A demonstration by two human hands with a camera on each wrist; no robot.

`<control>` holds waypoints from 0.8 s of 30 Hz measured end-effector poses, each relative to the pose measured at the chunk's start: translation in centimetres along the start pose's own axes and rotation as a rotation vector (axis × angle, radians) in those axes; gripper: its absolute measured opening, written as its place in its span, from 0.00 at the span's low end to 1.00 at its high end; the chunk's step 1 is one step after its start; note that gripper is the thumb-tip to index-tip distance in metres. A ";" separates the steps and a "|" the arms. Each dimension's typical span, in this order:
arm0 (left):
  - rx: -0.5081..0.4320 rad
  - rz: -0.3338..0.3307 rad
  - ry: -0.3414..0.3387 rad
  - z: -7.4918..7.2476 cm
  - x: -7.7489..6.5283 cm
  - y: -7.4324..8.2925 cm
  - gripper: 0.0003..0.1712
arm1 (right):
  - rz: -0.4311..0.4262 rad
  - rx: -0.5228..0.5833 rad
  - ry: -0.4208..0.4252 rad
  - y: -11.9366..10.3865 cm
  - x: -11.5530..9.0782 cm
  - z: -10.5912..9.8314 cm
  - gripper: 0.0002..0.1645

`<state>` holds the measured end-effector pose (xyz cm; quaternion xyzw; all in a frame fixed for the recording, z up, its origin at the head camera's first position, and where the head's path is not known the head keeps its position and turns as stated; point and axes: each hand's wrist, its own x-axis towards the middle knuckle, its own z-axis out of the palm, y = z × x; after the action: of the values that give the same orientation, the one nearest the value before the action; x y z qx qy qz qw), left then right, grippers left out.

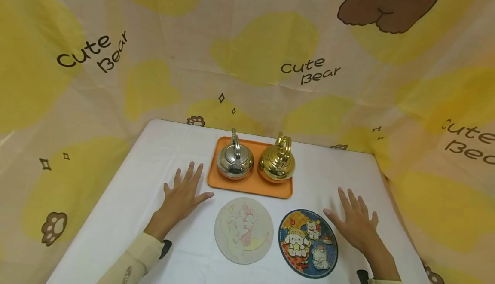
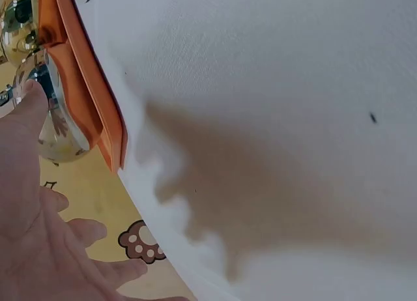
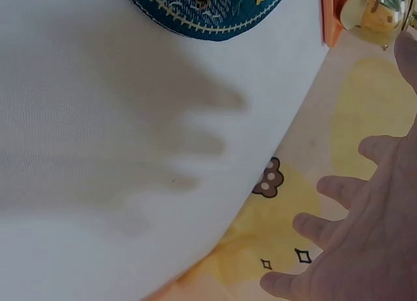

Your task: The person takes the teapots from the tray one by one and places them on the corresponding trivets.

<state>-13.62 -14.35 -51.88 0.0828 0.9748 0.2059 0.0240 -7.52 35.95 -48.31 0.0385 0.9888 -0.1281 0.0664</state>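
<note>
A silver teapot [image 1: 235,160] and a gold teapot [image 1: 276,163] stand side by side on an orange tray [image 1: 247,185] toward the back of the white table. My left hand [image 1: 181,199], fingers spread, is held over the table to the left of the tray, holding nothing. On the other side my right hand [image 1: 355,223] is also spread wide, just right of the dark blue round mat [image 1: 307,243] with cartoon animals. Between the hands lies a pale round mat [image 1: 243,230] with a pink figure and a moon. Both hands cast shadows on the cloth in the wrist views.
The white table [image 1: 185,258] ends at a yellow and cream curtain [image 1: 247,60] printed with bears and lettering, which hangs behind it and along both sides. In the left wrist view the tray's edge [image 2: 98,86] shows near the thumb.
</note>
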 end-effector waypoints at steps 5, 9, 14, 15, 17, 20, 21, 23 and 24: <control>0.021 0.013 -0.008 0.6 0.5 0.3 0.57 | 0.004 -0.007 -0.002 0.0 -0.1 0.2 0.62; 0.018 0.029 -0.011 1.0 1.1 0.5 0.55 | 0.007 -0.009 -0.008 0.0 -0.1 0.3 0.62; 0.022 0.033 -0.024 1.3 1.7 0.7 0.54 | 0.013 -0.003 -0.023 0.1 -0.2 0.5 0.61; 0.027 0.033 -0.028 1.4 1.8 0.8 0.54 | 0.013 -0.004 -0.024 0.2 -0.2 0.5 0.61; 0.031 0.037 -0.036 1.5 2.1 0.8 0.53 | 0.017 -0.006 -0.027 0.2 -0.2 0.6 0.62; 0.041 0.038 -0.048 1.6 2.4 0.9 0.53 | 0.017 -0.008 -0.028 0.2 -0.2 0.7 0.61; 0.043 0.037 -0.051 1.7 2.6 0.9 0.53 | 0.016 -0.008 -0.027 0.3 -0.3 0.7 0.61; 0.048 0.032 -0.060 1.7 2.8 1.0 0.53 | 0.015 -0.006 -0.026 0.3 -0.3 0.7 0.61; 0.050 0.029 -0.065 1.8 3.0 1.0 0.53 | 0.015 -0.004 -0.026 0.4 -0.3 0.7 0.61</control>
<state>-16.27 -12.23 -53.17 0.1041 0.9770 0.1792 0.0506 -7.14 36.11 -49.06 0.0439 0.9878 -0.1259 0.0801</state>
